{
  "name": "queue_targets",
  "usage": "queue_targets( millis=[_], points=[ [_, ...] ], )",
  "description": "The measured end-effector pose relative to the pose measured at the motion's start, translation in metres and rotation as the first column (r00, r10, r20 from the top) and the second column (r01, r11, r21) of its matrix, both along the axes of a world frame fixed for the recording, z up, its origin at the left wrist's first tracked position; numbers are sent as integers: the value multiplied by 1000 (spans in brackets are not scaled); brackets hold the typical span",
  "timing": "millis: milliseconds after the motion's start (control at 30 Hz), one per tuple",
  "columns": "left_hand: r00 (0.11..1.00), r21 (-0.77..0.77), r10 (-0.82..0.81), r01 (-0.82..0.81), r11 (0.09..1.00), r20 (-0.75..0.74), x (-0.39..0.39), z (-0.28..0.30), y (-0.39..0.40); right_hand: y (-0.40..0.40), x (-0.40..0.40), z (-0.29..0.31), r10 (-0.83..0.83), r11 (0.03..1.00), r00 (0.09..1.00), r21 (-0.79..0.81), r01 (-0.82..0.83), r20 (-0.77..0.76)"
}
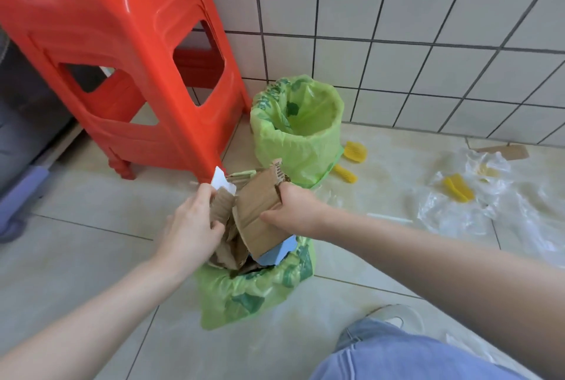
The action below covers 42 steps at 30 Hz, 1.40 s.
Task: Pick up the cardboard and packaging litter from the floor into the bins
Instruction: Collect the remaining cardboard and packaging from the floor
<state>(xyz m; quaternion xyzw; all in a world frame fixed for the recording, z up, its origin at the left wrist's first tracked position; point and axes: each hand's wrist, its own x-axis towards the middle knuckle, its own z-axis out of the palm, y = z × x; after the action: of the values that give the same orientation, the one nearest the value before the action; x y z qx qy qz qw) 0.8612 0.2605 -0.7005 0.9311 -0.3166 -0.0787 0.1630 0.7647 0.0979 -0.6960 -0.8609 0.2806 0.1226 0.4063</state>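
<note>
While both hands [195,227] grip cardboard [256,211], bin [253,294] seemingly full

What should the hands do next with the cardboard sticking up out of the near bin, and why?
Probably press the cardboard further down into the near bin. Both the left hand and the right hand grip pieces that stand well above its green liner, so the load is not yet seated. That would free the hands for the clear plastic wrap lying on the floor.
</note>
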Motion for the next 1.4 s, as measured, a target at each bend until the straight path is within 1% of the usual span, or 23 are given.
queue_targets(
  millis=[67,233,333,433,500,567,667,733,800,867,900,967,1033,1133,1200,1300,1400],
  points=[
    [998,4,10,-10,1000,-62,-1,-13,-2,-1,0,-2,-4,1000,1000,1,4,19],
    [999,13,-22,23,1000,-39,-5,-35,-10,-11,-11,-3,-27,988,999,-151,30,24],
    [991,21,-14,17,1000,-135,-8,-40,-16,-11,-15,-9,-19,986,1000,-165,22,24],
    [968,61,6,9,998,-251,-8,-38,-20,-2,-18,-19,13,986,1000,-166,-15,-13],
    [959,78,18,4,997,-284,-6,-33,-21,5,-19,-23,41,983,999,-180,-44,-20],
    [960,64,-8,27,998,-280,-3,-26,-20,7,-22,-23,51,980,999,-194,-53,-14],
    [972,45,-37,49,998,-233,2,-11,-18,3,-27,-17,35,979,999,-201,-38,-15],
    [984,82,-56,70,994,-167,4,-1,-18,-3,-33,-9,10,978,1000,-207,-12,-8],
    [995,169,-103,104,980,-17,3,9,-20,-11,-42,-2,-12,975,1000,-223,12,1],
    [965,301,-205,149,942,163,-1,16,-24,-20,-52,4,-30,968,1000,-248,30,3],
    [943,360,-253,164,918,218,-3,18,-28,-24,-58,6,-43,964,999,-262,42,3],
    [913,420,-316,189,888,258,-11,21,-36,-32,-72,10,-73,958,997,-280,70,2],
    [893,396,-360,239,887,269,-19,22,-47,-41,-88,11,-95,956,995,-280,92,5],
    [864,279,-411,334,900,291,-37,23,-67,-56,-117,11,-110,953,994,-284,106,2],
    [839,194,-450,407,892,307,-53,25,-82,-67,-139,10,-124,945,992,-307,113,-16],
    [753,157,-571,552,819,329,-85,23,-108,-84,-182,8,-163,934,982,-336,125,-90],
    [696,122,-660,657,744,282,-124,18,-135,-98,-233,4,-185,926,962,-365,102,-199]
  ],
)
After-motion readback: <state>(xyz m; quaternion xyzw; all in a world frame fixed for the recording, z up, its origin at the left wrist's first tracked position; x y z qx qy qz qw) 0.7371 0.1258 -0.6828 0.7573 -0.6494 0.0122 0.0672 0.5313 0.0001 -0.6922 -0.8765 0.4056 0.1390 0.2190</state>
